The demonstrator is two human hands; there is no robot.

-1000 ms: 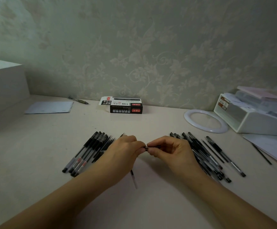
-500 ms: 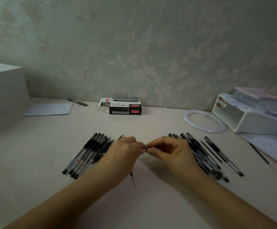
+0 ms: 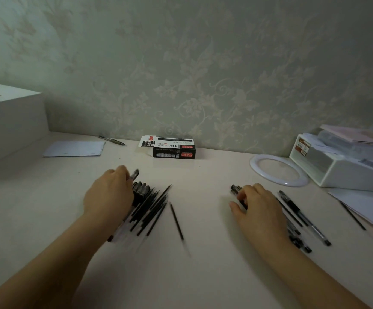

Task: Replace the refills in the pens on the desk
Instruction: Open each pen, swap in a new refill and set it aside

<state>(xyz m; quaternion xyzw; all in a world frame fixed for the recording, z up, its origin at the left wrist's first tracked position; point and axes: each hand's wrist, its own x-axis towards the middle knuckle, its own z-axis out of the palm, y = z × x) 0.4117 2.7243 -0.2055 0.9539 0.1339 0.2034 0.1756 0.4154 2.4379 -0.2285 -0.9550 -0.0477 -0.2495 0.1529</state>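
Note:
My left hand [image 3: 109, 195] lies over the left pile of black pens and refills [image 3: 146, 204], its fingers shut on a capped pen [image 3: 135, 174] whose end sticks out past the knuckles. A single loose refill [image 3: 176, 220] lies between the piles. My right hand [image 3: 259, 208] rests on the right pile of pens [image 3: 297, 208], with fingers and thumb curled around a pen [image 3: 235, 189] at the pile's left edge. The hands are far apart.
A black refill box [image 3: 173, 148] lies by the wall. A white ring [image 3: 253, 166] and a white organiser [image 3: 341, 172] sit at the right, with papers [image 3: 368, 206] and a thin refill [image 3: 352, 216]. A sheet [image 3: 75, 148], a pen [image 3: 112, 140] and a white box [image 3: 9, 121] are at the left.
The hands were joined at the centre on one pen. They have parted: the left went to the left pile with the pen, the right to the right pile.

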